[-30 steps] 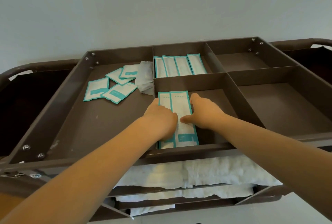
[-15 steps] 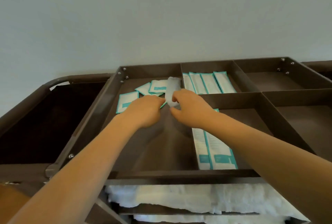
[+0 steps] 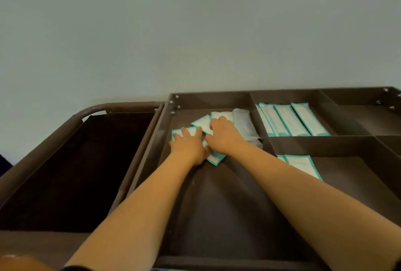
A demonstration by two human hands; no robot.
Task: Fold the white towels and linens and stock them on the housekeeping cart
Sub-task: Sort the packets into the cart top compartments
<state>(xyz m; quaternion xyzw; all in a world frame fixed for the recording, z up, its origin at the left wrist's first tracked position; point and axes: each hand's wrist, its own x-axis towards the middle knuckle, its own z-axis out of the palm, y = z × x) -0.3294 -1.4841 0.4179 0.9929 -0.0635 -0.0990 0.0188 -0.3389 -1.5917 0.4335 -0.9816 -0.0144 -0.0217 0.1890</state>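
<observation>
The brown housekeeping cart's top tray (image 3: 165, 131) is split into compartments. In its large left compartment lie several small white packets with teal borders (image 3: 201, 122). My left hand (image 3: 188, 144) rests flat on the packets at the left, fingers spread. My right hand (image 3: 223, 133) lies on the packets just beside it, fingers bent over them; whether it grips one I cannot tell. A grey-white wrapped bundle (image 3: 245, 125) lies against the divider to the right of my hands. No towels show in this view.
Long teal-edged sachets (image 3: 290, 120) stand in a row in the back middle compartment, and two more sachets (image 3: 303, 165) lie in the front middle one. The right compartments (image 3: 364, 118) hold nothing visible. A dark fabric bag (image 3: 71, 162) hangs at the cart's left. A pale wall is behind.
Both hands left the long sachets in the front middle compartment and moved left and back onto the small packets. The view shifted left and up, hiding the towel shelves below.
</observation>
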